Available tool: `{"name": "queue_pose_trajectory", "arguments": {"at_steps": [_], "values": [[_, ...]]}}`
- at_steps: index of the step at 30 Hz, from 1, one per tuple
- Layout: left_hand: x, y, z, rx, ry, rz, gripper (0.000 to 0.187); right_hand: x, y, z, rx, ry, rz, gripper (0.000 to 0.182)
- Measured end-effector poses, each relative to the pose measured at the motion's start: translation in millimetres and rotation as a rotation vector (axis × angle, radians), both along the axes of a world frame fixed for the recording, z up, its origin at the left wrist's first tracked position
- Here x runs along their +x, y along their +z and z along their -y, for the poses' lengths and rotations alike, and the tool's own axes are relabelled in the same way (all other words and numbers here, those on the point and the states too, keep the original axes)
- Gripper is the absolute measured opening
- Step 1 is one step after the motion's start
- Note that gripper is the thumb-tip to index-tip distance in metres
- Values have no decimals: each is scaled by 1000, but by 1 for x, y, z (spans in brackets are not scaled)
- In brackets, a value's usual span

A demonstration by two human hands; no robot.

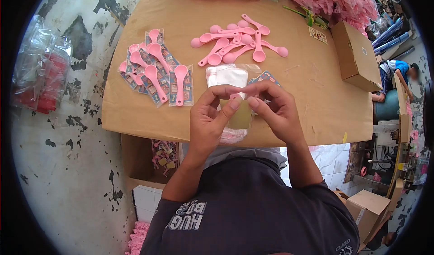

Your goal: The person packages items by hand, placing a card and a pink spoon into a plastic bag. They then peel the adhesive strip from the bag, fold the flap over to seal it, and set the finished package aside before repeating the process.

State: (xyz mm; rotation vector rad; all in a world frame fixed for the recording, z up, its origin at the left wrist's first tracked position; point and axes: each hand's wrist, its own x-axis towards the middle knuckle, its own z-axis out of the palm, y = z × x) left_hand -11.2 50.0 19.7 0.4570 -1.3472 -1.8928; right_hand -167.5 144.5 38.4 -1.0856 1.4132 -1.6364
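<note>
My left hand [211,112] and my right hand [273,106] are both closed, pinching the top edge of a small packet with a yellowish card [237,114]. A bit of pink plastic shows between the fingertips; the rest of it is hidden. Under and behind the hands lies a stack of clear plastic bags [227,76]. Blue printed cards [266,78] stick out beyond my right fingers. To the left lie several packed pink spoons on blue cards, the nearest being a bagged spoon [180,85]. Farther back is a pile of loose pink spoons [239,40].
Big bags of pink spoons [337,4] stand at the table's back edge. A cardboard box [355,56] sits at the right, near a green-handled tool [309,16]. Below the table is an open box of packets [165,157]. Another person [398,74] sits beyond, at right.
</note>
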Motion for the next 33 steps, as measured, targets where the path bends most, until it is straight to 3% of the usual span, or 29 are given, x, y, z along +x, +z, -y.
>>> {"name": "queue_pose_trajectory", "arguments": {"at_steps": [9,18,21,23,27,29,31,33], "values": [[15,8,10,9,-15,67,30,-7,6,2,90,87,108,15],[20,-7,12,-101,-68,-46,9,-7,-1,-3,-113,46,34,16],[17,-5,9,-7,-29,-99,7,-8,-2,-5,-126,59,-1,17],[22,-12,13,-100,-101,-116,9,-10,-3,-7,-133,52,-33,16],[15,-2,6,-41,-85,-150,8,-12,0,-12,-122,83,-21,8],[15,-5,4,-100,-41,71,14,-10,1,-14,-84,73,45,4],[9,2,0,-24,-25,30,19,-10,-2,-14,0,18,48,13],[6,7,-1,50,-6,-13,25,-11,-11,-10,-91,4,91,21]]}}
